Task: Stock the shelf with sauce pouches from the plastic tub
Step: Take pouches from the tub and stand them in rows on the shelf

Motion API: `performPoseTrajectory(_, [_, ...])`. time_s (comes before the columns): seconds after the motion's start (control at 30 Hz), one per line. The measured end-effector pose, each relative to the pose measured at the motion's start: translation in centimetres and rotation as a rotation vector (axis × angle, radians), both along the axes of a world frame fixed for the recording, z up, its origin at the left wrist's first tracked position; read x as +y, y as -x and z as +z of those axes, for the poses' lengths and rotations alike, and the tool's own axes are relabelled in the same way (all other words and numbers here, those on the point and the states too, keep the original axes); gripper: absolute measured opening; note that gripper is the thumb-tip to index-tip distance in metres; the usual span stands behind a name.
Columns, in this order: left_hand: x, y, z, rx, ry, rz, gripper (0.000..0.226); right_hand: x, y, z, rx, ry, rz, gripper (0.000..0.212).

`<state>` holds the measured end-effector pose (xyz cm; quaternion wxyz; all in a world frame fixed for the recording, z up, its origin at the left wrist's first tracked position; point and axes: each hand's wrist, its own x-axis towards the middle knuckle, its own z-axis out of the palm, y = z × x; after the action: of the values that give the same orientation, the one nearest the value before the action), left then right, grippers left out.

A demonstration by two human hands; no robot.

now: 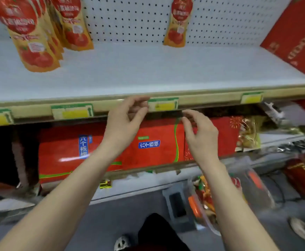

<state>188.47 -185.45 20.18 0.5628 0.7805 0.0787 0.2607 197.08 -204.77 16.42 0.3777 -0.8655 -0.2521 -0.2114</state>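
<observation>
Several orange tomato sauce pouches stand in a row at the left of the white shelf. One more sauce pouch leans against the pegboard at the back middle. My left hand and my right hand hover in front of the shelf's front edge, both empty with fingers loosely curled. The clear plastic tub sits on the floor at lower right, with more pouches inside, partly hidden by my right forearm.
A red box leans at the shelf's right end. Yellow price tags line the shelf edge. Red cartons fill the shelf below. A dark grey lid-like object lies on the floor beside the tub.
</observation>
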Motion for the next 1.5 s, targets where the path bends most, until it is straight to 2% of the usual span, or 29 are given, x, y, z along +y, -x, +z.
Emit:
performPoseTrajectory(0.07, [-3.1,0.5,-2.6,0.056,0.021,-0.054,0.027,-3.7,2.5,-4.0,0.073,-0.003,-0.072,0.020])
performPoseTrajectory(0.33, [-15.1,-0.2,-14.8,0.445,-0.010,-0.322,0.029,-17.9,8.6,-18.6,0.607,0.068,-0.339,0.028])
performPoseTrajectory(0.43, [-20.0,-1.9,-18.9,0.582,-0.040,-0.406,0.035,-23.6,7.3,-22.5,0.768,0.120,-0.430,0.039])
performPoseTrajectory(0.6, [-28.2,-5.6,-25.8,0.727,-0.171,-0.482,0.049,-32.4,0.6,-28.9,0.943,0.354,-0.503,0.046])
performPoseTrajectory(0.73, [-33.3,-9.7,-30.9,0.870,-0.373,-0.534,0.058,-36.4,-6.1,-34.7,0.995,0.496,-0.520,0.055])
performPoseTrajectory(0.83, [-36.0,-12.8,-35.1,0.816,-0.523,-0.542,0.063,-37.3,-9.9,-38.9,0.972,0.625,-0.561,0.061])
performPoseTrajectory(0.93, [-37.4,-15.8,-39.4,0.756,-0.713,-0.550,0.065,-36.2,-11.4,-41.5,0.903,0.580,-0.617,0.089])
performPoseTrajectory(1.0, [-38.2,-17.9,-42.1,0.785,-0.797,-0.543,0.068,-35.1,-11.5,-43.1,0.933,0.560,-0.623,0.108])
performPoseTrajectory(1.1, [-39.2,-19.7,-45.2,0.857,-0.890,-0.543,0.072,-34.5,-10.9,-44.8,0.941,0.601,-0.620,0.121])
performPoseTrajectory(1.23, [-40.2,-20.1,-47.1,0.817,-1.074,-0.507,0.077,-35.2,-10.8,-45.3,0.918,0.512,-0.635,0.114])
performPoseTrajectory(1.33, [-40.6,-20.0,-47.3,0.854,-1.147,-0.422,0.083,-36.0,-11.3,-44.7,0.852,0.336,-0.645,0.088])
performPoseTrajectory(1.4, [-40.7,-20.2,-46.7,0.956,-1.117,-0.396,0.090,-36.6,-11.3,-44.2,0.817,0.221,-0.633,0.063])
performPoseTrajectory(1.5, [-40.7,-19.3,-45.8,1.032,-1.022,-0.412,0.083,-36.7,-10.9,-43.5,0.816,0.224,-0.653,0.056])
